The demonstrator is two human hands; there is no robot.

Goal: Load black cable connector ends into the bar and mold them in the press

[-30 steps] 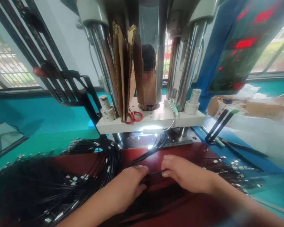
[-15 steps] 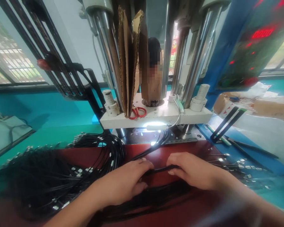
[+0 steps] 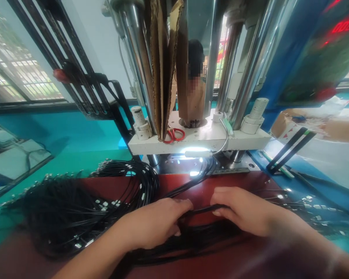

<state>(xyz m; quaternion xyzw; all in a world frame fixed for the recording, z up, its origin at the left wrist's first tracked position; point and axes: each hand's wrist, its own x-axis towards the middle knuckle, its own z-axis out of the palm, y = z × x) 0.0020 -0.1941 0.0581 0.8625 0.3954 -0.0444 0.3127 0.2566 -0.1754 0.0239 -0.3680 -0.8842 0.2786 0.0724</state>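
Because the back of the left hand faces up, its palm and most of its grip are hidden; the forefinger reaches right along the held cable, the thumb shows lower and apart from it, and I cannot tell whether they pinch. The right hand pinches the cable, its curled fingers above and its thumb below. A short dark stretch spans the gap between the two hands, over the red board; whether it is one strand or several is hard to make out, and both its ends are lost behind the hands. Nearer, just below the fingers, a dark bundle blurs into shadow, its left part covered by the left hand. Beyond the hands, more strands run far and right, under the lamp, into the press, where glare swallows them. At left, the pile is too tangled to count. The scissors show only red handles beside the cardboard, and the display is cut off at far right.
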